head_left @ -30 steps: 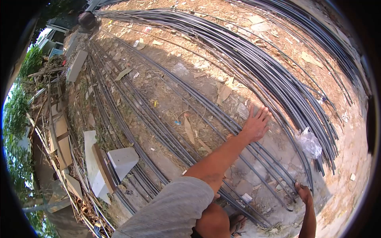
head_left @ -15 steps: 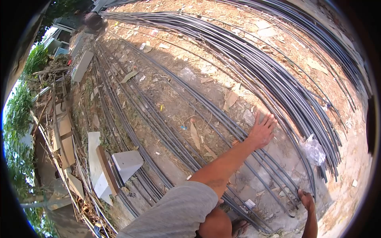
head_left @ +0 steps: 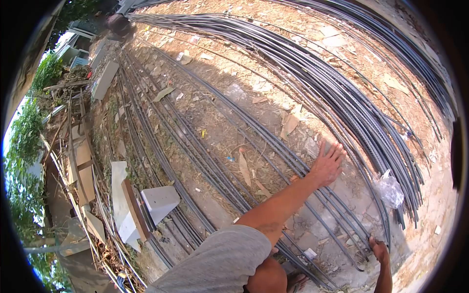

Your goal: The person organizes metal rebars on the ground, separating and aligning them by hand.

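My left hand point(head_left: 327, 168) is spread flat, fingers apart, held over the ground between a few thin steel reinforcing bars point(head_left: 264, 139) and a thick bundle of bars. Nothing shows in its grasp, and whether it touches the ground I cannot tell. At lower right, my right hand point(head_left: 380, 250) is closed with thumb and fingers round the near end of a reinforcing bar point(head_left: 359, 227). The fingertips on its far side are hidden. My left forearm crosses over several of the bars.
A large bundle of bars point(head_left: 337, 93) curves along the right, with a clear plastic bag point(head_left: 389, 190) near its end. More bars point(head_left: 413, 53) lie at far right. White blocks point(head_left: 160, 201), brown boards point(head_left: 80, 171) and sticks lie at left. Dry leaves and scraps litter the ground.
The whole view has shifted slightly right and down. Both hands keep nearly the same place among the bars, the left still spread and the right still closed.
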Demonstrator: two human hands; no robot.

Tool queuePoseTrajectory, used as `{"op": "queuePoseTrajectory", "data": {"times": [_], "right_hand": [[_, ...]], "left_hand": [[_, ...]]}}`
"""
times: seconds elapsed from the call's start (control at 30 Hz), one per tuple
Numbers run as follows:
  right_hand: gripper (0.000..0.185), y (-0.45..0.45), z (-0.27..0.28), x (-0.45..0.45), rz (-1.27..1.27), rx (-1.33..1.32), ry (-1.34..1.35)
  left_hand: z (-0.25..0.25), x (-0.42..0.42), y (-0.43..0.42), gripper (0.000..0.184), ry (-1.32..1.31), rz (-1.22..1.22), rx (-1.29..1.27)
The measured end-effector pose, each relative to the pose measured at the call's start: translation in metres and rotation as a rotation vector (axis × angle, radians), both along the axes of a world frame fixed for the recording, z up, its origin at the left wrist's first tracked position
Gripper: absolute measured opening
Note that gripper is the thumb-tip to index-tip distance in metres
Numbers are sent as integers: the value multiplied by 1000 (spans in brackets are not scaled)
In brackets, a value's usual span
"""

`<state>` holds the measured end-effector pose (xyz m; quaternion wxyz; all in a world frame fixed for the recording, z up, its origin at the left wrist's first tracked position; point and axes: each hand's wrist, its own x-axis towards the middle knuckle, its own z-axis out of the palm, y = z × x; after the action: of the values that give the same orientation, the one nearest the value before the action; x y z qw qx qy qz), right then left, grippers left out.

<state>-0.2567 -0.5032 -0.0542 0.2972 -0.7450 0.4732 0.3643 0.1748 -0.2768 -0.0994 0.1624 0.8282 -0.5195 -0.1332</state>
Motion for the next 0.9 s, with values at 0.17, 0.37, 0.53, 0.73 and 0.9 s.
{"op": "queuePoseTrajectory", "data": {"times": [0.17,0.37,0.53,0.73,0.9], "right_hand": [[71,7,15,18,-43,25,82],[75,8,18,22,-62,31,75],[77,7,20,24,-58,41,67],[77,10,17,20,-55,14,23],[77,10,16,18,-55,16,32]], "left_hand": [[0,0,1,59,4,-2,-14],[-1,0,2,59,8,4,-48],[-1,1,3,58,-18,3,-69],[4,1,4,58,-4,2,-61],[3,1,4,58,3,12,-73]]}}
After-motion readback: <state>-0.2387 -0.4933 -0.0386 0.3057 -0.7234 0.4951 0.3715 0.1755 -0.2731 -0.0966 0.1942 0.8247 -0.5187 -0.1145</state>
